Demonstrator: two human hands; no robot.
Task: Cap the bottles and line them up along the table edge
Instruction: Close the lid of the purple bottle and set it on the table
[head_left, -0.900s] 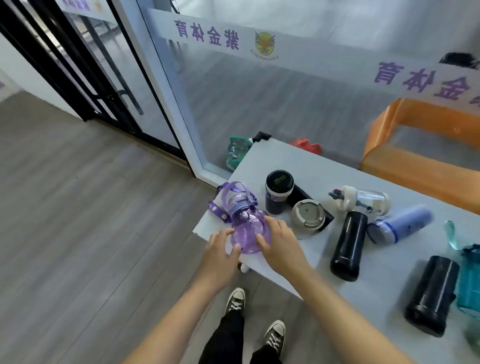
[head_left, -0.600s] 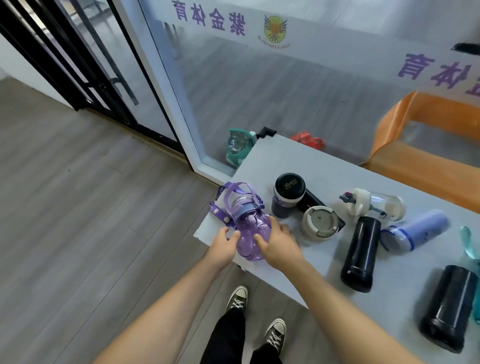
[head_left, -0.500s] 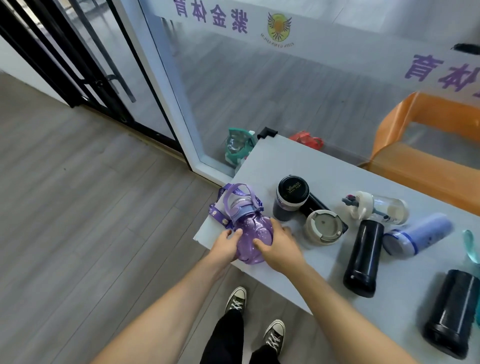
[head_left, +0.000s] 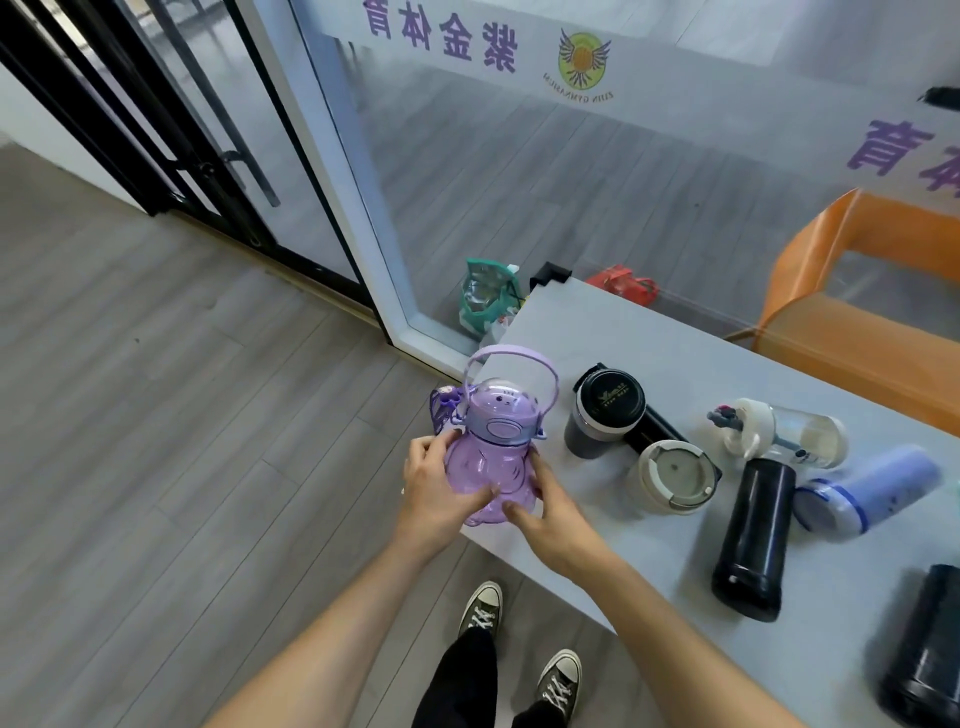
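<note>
Purple bottle (head_left: 488, 462) upright at grey table (head_left: 649, 343) corner, wood floor (head_left: 156, 415) below.

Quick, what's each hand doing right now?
Left hand: closed on the purple bottle.
Right hand: closed on the same bottle.

Two hands are showing, the left hand (head_left: 434, 491) and the right hand (head_left: 553, 512); one purple bottle (head_left: 485, 457) is sitting between them; two cups are standing up on the table (head_left: 649, 332), one dark cup (head_left: 605, 413) and one pale cup (head_left: 672, 483); one clear bottle (head_left: 784, 431) and one light blue bottle (head_left: 867, 491) are lying down; two black bottles are lying there too, one long (head_left: 753, 540) and one at the picture's edge (head_left: 927, 654); two shoes (head_left: 558, 675) are standing on the floor; one orange chair (head_left: 852, 322) is waiting behind the glass.
</note>
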